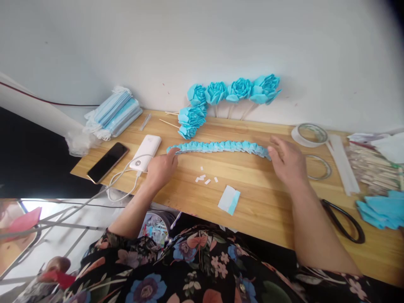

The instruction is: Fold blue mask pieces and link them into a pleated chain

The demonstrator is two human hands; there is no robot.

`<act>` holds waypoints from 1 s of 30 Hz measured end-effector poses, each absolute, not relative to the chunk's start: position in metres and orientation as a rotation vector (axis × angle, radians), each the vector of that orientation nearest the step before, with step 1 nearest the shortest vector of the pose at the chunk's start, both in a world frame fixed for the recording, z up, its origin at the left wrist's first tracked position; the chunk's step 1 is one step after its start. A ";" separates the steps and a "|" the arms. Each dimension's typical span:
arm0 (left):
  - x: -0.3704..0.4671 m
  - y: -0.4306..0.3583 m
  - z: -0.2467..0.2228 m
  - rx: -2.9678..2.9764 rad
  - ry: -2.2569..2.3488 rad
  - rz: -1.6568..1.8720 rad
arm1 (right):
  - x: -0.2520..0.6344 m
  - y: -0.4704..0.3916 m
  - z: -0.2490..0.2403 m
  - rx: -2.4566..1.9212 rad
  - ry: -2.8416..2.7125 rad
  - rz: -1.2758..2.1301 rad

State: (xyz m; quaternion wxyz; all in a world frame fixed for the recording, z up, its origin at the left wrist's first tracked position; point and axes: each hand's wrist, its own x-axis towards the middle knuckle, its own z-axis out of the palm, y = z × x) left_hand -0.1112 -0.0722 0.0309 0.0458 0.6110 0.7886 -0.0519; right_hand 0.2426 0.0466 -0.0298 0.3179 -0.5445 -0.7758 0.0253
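A long ruffled strip of blue crepe paper (pixel 221 146) stretches left to right just above or on the wooden table; which one I cannot tell. My left hand (pixel 162 168) pinches its left end, with a little of the paper showing past the fingertip. At the right end, my right hand (pixel 288 162) has its thumb against the paper while another finger reaches out above; its remaining fingers are hidden. Small white bits (pixel 202 177) lie between the hands and me, beside a white and blue paper piece (pixel 229 200).
Several blue paper flowers (pixel 240 89) on sticks lean against the wall. On the left are stacked face masks (pixel 113 111), a phone (pixel 108 162) and a cabled power bank (pixel 145 152). Tape rolls (pixel 296 134), black-handled scissors (pixel 344 221), sticks (pixel 374 166) and blue paper (pixel 383 210) lie rightward.
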 end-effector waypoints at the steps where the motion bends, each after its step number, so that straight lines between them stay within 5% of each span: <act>1: -0.110 -0.068 0.033 1.870 2.402 -0.156 | 0.242 0.046 -0.029 -1.434 -2.043 0.073; 30: -0.085 -0.003 0.038 2.124 2.177 -0.198 | 0.242 0.046 -0.031 -1.379 -1.996 0.095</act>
